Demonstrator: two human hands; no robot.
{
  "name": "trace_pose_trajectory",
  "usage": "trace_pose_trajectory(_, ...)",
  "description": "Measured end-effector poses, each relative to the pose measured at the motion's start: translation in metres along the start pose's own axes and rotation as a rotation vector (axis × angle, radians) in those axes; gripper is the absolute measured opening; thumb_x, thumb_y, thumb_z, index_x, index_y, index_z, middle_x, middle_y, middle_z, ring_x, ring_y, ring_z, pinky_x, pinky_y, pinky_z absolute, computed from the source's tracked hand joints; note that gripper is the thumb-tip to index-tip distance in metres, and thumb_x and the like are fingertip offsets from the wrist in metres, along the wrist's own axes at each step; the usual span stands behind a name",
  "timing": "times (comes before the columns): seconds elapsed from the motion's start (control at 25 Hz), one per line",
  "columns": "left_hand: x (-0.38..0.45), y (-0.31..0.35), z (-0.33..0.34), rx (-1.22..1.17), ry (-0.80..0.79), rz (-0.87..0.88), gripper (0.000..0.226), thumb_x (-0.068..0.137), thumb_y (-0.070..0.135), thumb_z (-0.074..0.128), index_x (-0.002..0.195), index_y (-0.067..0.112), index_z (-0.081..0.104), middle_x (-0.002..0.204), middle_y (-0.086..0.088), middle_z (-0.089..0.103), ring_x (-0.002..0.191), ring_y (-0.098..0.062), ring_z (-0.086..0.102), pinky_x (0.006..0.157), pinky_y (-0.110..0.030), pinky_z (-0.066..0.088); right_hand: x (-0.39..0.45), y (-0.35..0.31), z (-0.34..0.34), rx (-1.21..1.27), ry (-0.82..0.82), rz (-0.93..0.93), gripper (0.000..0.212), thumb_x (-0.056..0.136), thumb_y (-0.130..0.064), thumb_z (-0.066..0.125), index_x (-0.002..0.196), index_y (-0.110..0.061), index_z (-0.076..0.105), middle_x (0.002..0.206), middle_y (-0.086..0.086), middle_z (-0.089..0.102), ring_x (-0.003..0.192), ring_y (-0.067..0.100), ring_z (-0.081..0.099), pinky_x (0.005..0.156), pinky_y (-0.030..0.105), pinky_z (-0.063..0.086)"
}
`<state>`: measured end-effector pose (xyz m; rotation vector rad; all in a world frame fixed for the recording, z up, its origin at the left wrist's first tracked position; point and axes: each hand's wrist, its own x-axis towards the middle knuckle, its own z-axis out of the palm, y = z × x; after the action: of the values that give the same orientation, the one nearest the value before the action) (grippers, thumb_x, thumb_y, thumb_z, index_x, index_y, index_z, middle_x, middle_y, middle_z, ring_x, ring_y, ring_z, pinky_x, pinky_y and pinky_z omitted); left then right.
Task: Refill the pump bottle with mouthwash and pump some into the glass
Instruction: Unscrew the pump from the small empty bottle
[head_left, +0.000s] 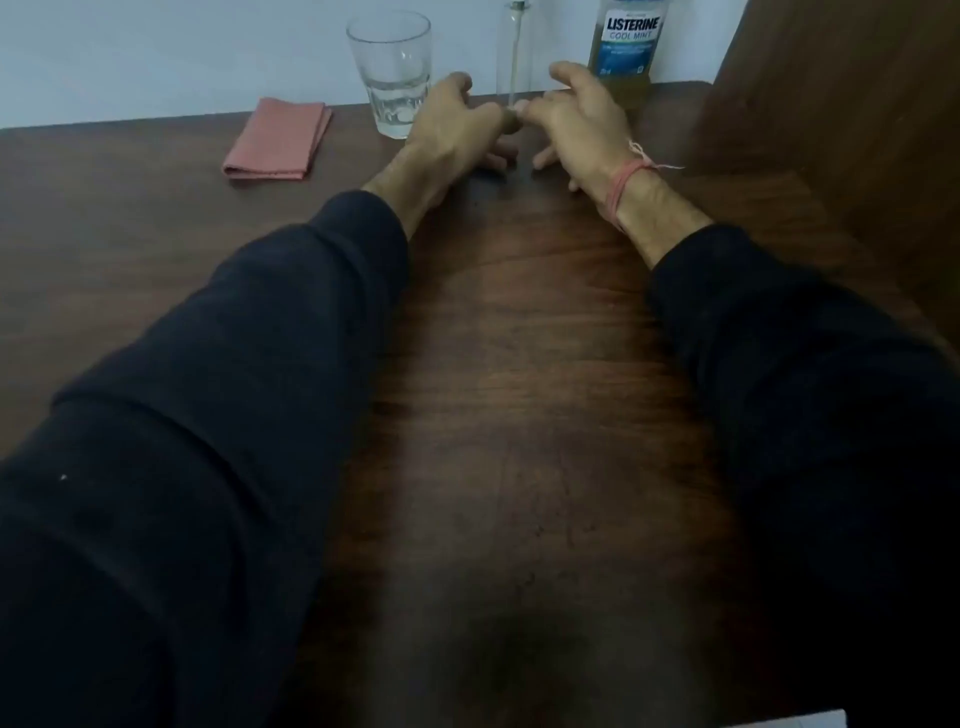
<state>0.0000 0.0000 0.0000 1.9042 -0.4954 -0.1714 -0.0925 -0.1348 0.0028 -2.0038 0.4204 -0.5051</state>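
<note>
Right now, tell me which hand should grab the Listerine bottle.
Probably right. The right hand lies just in front of the Listerine bottle; the left hand sits by the glass, with the clear pump bottle in between.

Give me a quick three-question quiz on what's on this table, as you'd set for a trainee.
1. True or false: the glass lies on its side.
2. What brand is on the mouthwash bottle?
3. The folded pink cloth lies: A) left of the glass, B) right of the mouthwash bottle, C) under the left hand.

Key: 1 false, it stands upright. 2 Listerine Cool Mint. 3 A.
</note>
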Motion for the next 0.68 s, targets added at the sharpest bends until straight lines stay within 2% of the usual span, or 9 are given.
trace_pose_trajectory(0.08, 0.006, 0.001, -0.001, 0.000, -0.027, 0.030, 0.094, 0.107, 0.016, 0.075, 0.181, 0.004, 0.019, 0.164, -0.016, 0.055, 0.094, -0.017, 0.086, 0.079, -0.027, 0.071, 0.002, -0.002, 0.000, -0.030, 0.001, -0.018, 0.071, 0.102, -0.043, 0.063, 0.166, -0.026, 0.038, 0.137, -0.013, 0.061, 0.088, 0.013, 0.079, 0.048, 0.017, 0.046)
trace_pose_trajectory(0.12, 0.009, 0.000, -0.002, 0.009, -0.033, 0.026, 0.093, 0.107, 0.017, 0.077, 0.181, 0.006, 0.021, 0.172, -0.017, 0.048, 0.092, -0.015, 0.087, 0.075, -0.025, 0.070, 0.004, -0.002, 0.000, -0.030, -0.007, -0.017, 0.070, 0.102, -0.042, 0.062, 0.166, -0.027, 0.038, 0.131, -0.016, 0.060, 0.086, 0.012, 0.078, 0.047, 0.017, 0.046)
trace_pose_trajectory(0.2, 0.015, 0.000, 0.001, 0.005, -0.016, 0.035, 0.092, 0.106, 0.018, 0.079, 0.180, 0.009, 0.026, 0.171, -0.016, 0.049, 0.090, -0.018, 0.088, 0.071, -0.027, 0.070, 0.007, -0.001, 0.003, -0.001, -0.021, -0.019, 0.070, 0.102, -0.041, 0.062, 0.167, -0.027, 0.037, 0.132, -0.016, 0.059, 0.080, 0.008, 0.075, 0.047, 0.015, 0.046)
trace_pose_trajectory(0.28, 0.021, -0.001, 0.004, 0.005, 0.012, 0.020, 0.091, 0.104, 0.019, 0.080, 0.179, 0.009, 0.030, 0.164, -0.014, 0.055, 0.091, -0.027, 0.088, 0.070, -0.036, 0.073, 0.015, 0.000, 0.004, 0.018, 0.001, -0.009, 0.071, 0.101, -0.040, 0.066, 0.166, -0.028, 0.039, 0.144, -0.011, 0.063, 0.074, 0.007, 0.074, 0.045, 0.014, 0.045)
trace_pose_trajectory(0.44, 0.026, -0.005, 0.007, 0.050, 0.036, -0.012, 0.091, 0.103, 0.027, 0.083, 0.178, 0.011, 0.034, 0.167, -0.013, 0.056, 0.089, -0.033, 0.088, 0.074, -0.049, 0.074, 0.025, 0.005, 0.008, 0.033, 0.035, 0.033, 0.074, 0.098, -0.044, 0.070, 0.165, -0.032, 0.041, 0.156, -0.006, 0.060, 0.076, 0.014, 0.079, 0.045, 0.014, 0.047)
trace_pose_trajectory(0.52, 0.030, -0.006, 0.008, 0.068, 0.045, -0.003, 0.091, 0.103, 0.030, 0.084, 0.178, 0.012, 0.035, 0.169, -0.012, 0.056, 0.081, -0.025, 0.088, 0.072, -0.046, 0.074, 0.029, 0.008, 0.010, 0.030, 0.037, 0.031, 0.074, 0.098, -0.044, 0.070, 0.165, -0.034, 0.041, 0.157, -0.005, 0.058, 0.074, 0.013, 0.078, 0.044, 0.013, 0.047)
trace_pose_trajectory(0.6, 0.032, -0.005, 0.009, 0.110, 0.045, 0.031, 0.090, 0.104, 0.033, 0.083, 0.178, 0.014, 0.036, 0.168, -0.011, 0.058, 0.065, -0.006, 0.082, 0.072, -0.042, 0.074, 0.034, 0.011, 0.011, 0.010, 0.034, 0.027, 0.071, 0.100, -0.042, 0.068, 0.165, -0.035, 0.041, 0.159, -0.004, 0.057, 0.067, 0.010, 0.074, 0.043, 0.013, 0.046)
trace_pose_trajectory(0.68, 0.033, -0.005, 0.010, 0.147, 0.043, 0.058, 0.085, 0.106, 0.035, 0.081, 0.177, 0.015, 0.039, 0.170, -0.009, 0.057, 0.068, -0.005, 0.080, 0.072, -0.040, 0.074, 0.038, 0.013, 0.012, -0.006, 0.028, 0.022, 0.066, 0.102, -0.038, 0.065, 0.164, -0.037, 0.043, 0.161, -0.004, 0.056, 0.059, 0.007, 0.070, 0.042, 0.013, 0.045)
